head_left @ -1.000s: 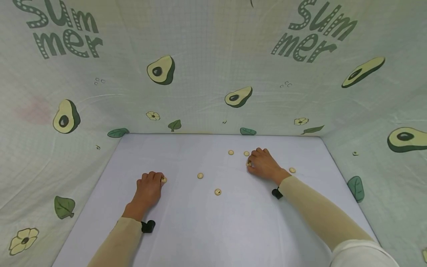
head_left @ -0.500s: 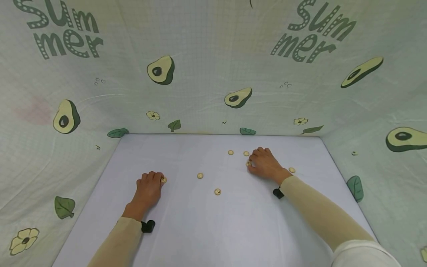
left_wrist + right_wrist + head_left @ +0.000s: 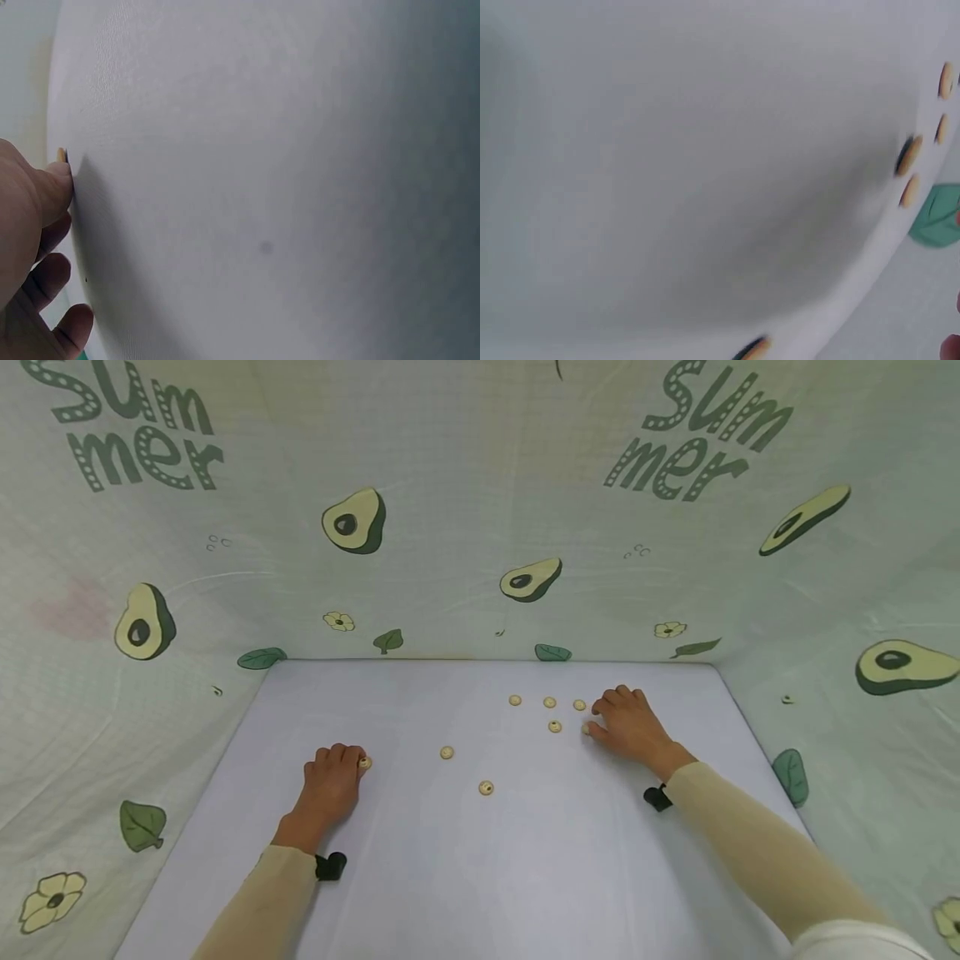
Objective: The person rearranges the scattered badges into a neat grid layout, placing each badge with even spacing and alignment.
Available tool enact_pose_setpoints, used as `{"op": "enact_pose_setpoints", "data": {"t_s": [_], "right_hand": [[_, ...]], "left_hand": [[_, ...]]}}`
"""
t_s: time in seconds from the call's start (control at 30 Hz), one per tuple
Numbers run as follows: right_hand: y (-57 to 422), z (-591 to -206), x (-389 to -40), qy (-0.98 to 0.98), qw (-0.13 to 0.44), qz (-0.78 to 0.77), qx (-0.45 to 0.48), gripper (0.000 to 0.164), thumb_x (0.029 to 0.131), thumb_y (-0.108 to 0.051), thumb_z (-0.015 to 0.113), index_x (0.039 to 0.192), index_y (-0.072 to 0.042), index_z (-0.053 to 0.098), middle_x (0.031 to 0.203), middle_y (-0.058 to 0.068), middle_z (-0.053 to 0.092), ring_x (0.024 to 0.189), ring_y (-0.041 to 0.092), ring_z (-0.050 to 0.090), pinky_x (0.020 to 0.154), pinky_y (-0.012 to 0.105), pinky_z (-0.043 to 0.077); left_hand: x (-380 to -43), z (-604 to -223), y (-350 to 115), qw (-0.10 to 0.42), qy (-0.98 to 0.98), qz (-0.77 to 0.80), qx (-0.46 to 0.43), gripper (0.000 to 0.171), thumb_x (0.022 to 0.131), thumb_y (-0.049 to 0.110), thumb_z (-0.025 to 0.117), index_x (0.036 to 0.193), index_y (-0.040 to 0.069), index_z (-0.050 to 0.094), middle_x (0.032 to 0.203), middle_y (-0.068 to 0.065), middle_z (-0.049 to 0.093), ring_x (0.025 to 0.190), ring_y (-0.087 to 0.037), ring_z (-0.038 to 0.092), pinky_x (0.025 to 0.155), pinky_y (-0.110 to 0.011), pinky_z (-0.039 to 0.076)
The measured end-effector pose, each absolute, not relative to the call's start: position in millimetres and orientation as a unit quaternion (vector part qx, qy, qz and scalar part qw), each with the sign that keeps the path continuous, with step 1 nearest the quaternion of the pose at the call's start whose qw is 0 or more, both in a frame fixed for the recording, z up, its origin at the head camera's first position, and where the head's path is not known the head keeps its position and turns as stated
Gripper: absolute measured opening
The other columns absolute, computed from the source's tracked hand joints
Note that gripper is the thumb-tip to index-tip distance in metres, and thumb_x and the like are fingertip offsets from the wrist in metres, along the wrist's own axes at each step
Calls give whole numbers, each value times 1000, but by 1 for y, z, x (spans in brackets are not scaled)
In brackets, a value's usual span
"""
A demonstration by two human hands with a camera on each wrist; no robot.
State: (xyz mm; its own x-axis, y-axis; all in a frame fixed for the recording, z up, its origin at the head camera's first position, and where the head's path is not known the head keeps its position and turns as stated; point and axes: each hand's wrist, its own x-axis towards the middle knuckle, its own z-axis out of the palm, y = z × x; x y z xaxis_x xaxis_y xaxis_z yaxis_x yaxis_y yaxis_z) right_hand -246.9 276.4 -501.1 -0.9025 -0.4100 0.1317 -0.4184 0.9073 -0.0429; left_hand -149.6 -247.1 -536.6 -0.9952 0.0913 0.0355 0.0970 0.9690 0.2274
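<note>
In the head view, my left hand point(image 3: 330, 787) pinches a small round wooden button point(image 3: 365, 762) between thumb and fingers at the left of the white table. The left wrist view shows its thumb point(image 3: 54, 187) against the edge of that button point(image 3: 61, 155). My right hand point(image 3: 632, 723) is at the far right, thumb and fingers parted, with no button visible between them. Just left of it lie a button point(image 3: 555, 727) and another button point(image 3: 580, 705). Only fingertips point(image 3: 951, 347) of this hand show at the right wrist view's edge.
Further buttons lie loose: one point(image 3: 515, 700) and one point(image 3: 550, 702) at the back, one point(image 3: 447, 752) and one point(image 3: 486, 787) near the middle. Another button point(image 3: 754, 349) shows low in the right wrist view. A printed cloth point(image 3: 450, 527) hangs behind the white table point(image 3: 480, 877).
My right hand has let go of its button and moved right, parting its fingers. A back button shows beside it; the far-right button is now hidden in the head view. My left hand stays still.
</note>
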Motion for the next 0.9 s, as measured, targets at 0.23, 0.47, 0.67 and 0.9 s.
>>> {"op": "enact_pose_setpoints", "data": {"t_s": [0.23, 0.47, 0.67, 0.9], "right_hand": [[326, -498, -238, -975, 101, 19, 195, 25, 98, -25, 69, 108, -2, 73, 109, 15, 68, 104, 36, 55, 93, 57, 41], [365, -495, -227, -978, 108, 8, 177, 27, 97, -22, 69, 108, 2, 72, 110, 19, 68, 106, 41, 56, 93, 62, 41], [375, -500, -221, -982, 99, -3, 161, 28, 97, -22, 71, 109, 3, 71, 110, 21, 67, 106, 42, 55, 92, 63, 42], [376, -512, -217, -982, 72, -7, 173, 31, 98, -24, 69, 111, 3, 72, 113, 21, 68, 106, 41, 56, 91, 63, 43]], "left_hand": [[-148, -531, -245, 10, -993, -106, -53, 18, 106, 14, 63, 121, 2, 61, 117, -20, 61, 110, -43, 53, 84, -59, 44], [-146, -527, -242, 7, -992, -114, -51, 18, 107, 14, 62, 121, 2, 61, 118, -21, 61, 111, -44, 53, 85, -59, 43], [-147, -532, -242, 8, -992, -115, -49, 19, 107, 14, 61, 121, 2, 60, 118, -22, 60, 110, -45, 52, 85, -59, 43], [-148, -535, -243, 14, -992, -114, -49, 19, 108, 14, 60, 122, 2, 60, 119, -22, 60, 111, -45, 52, 86, -60, 43]]}}
